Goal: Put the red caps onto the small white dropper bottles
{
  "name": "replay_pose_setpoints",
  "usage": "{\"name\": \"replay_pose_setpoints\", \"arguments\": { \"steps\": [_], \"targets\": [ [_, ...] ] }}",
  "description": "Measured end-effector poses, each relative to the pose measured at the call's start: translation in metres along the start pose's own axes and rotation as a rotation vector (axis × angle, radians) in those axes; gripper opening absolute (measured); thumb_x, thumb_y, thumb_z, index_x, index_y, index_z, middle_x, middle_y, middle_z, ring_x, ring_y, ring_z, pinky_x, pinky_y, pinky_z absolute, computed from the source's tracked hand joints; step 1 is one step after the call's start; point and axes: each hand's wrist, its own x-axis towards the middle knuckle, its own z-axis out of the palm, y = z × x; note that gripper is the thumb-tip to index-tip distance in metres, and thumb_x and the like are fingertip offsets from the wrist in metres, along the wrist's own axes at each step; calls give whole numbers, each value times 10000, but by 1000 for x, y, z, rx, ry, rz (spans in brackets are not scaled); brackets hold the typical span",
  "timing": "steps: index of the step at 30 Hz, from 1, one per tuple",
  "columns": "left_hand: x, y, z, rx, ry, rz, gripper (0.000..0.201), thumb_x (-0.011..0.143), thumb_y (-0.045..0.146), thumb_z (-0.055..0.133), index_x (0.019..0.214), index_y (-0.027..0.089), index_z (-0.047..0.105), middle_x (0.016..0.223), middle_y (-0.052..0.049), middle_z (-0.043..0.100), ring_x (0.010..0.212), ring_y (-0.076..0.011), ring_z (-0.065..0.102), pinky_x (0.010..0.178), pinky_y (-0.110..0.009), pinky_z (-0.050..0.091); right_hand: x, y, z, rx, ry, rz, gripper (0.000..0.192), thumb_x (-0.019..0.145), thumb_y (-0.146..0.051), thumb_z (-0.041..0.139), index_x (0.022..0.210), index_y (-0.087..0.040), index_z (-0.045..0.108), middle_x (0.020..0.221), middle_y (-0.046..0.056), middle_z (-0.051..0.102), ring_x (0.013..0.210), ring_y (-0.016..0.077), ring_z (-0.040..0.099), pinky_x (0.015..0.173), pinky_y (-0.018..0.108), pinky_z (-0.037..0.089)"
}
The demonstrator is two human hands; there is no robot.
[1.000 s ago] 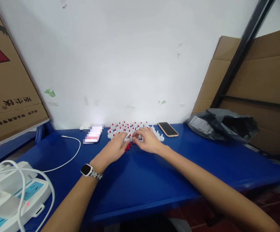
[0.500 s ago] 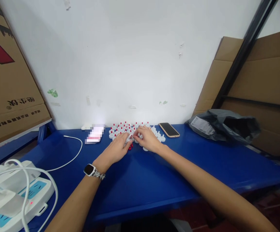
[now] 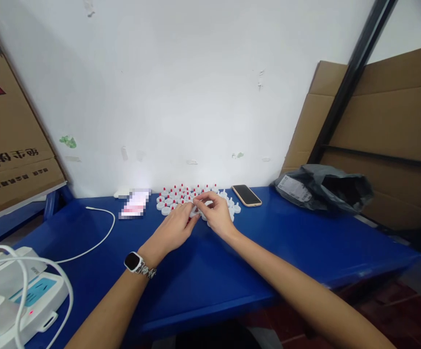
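Observation:
My left hand [image 3: 174, 229], with a watch on its wrist, is closed around a white nozzle cap [image 3: 195, 212], mostly covered by the fingers. The fingers of my right hand [image 3: 218, 215] are pinched together at the top of that cap; what they hold is hidden. Behind and left of my hands stand several white nozzle caps with red tips [image 3: 166, 210], upright on the blue table [image 3: 210, 271]. To the right are white nozzle caps without red tips [image 3: 236, 208]. A few loose red tips [image 3: 188, 221] show just under my left hand.
A phone [image 3: 247, 195] lies right of the caps, and a grey plastic bag [image 3: 323, 189] beyond it. At left are a blurred-out lit object [image 3: 135, 203], a white cable [image 3: 105, 237] and a power strip [image 3: 46, 300]. Cardboard [image 3: 14, 121] leans at the left; a white wall stands behind.
My right fingers have come in against the cap in my left hand, over its top. The whole view has shifted slightly, so the things appear further left.

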Motion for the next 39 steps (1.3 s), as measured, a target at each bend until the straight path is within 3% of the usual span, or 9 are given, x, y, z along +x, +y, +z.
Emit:
{"name": "replay_pose_setpoints", "arguments": {
  "steps": [5, 14, 25, 28, 34, 39],
  "targets": [
    [0, 3, 1, -2, 9, 1, 219, 992, 368, 361, 995, 200, 501, 967, -86, 612, 943, -261, 586, 819, -419, 484, 1, 7, 5, 141, 20, 59, 239, 748, -423, 720, 800, -194, 675, 745, 22, 664, 667, 152, 608, 630, 279, 495],
    [0, 4, -1, 11, 9, -10, 227, 995, 386, 347, 922, 207, 466, 922, -73, 590, 909, -255, 575, 780, -407, 478, 0, 3, 0, 178, -6, 42, 278, 775, -456, 702, 811, -193, 618, 715, 13, 648, 636, 145, 615, 596, 265, 501],
    [-1, 5, -4, 29, 21, 15, 213, 993, 358, 349, 933, 203, 482, 893, -65, 573, 862, -242, 564, 750, -392, 474, -5, 3, 1, 91, -42, 16, 337, 797, -522, 670, 771, -210, 543, 690, -10, 602, 588, 127, 539, 546, 247, 433],
    [-2, 7, -6, 52, 13, 40, 217, 1001, 347, 333, 945, 202, 484, 910, -69, 574, 888, -245, 555, 778, -401, 474, -4, 0, -4, -19, -87, -22, 308, 860, -504, 594, 784, -223, 494, 674, -23, 566, 575, 126, 507, 553, 249, 408],
    [-4, 10, -4, 107, -32, 129, 225, 1016, 318, 303, 1012, 190, 488, 991, -86, 575, 944, -242, 537, 865, -428, 471, -6, -9, -26, -536, -351, -280, 270, 994, -311, 355, 744, -223, 404, 685, -14, 488, 645, 143, 472, 637, 268, 357],
    [-4, 10, 3, 129, -55, 205, 204, 1013, 298, 325, 1069, 185, 485, 1036, -94, 568, 1025, -249, 530, 937, -442, 460, -14, -10, -35, -579, -412, -273, 260, 1003, -267, 313, 750, -228, 361, 692, -15, 471, 641, 144, 464, 623, 263, 343]
  ]
}}
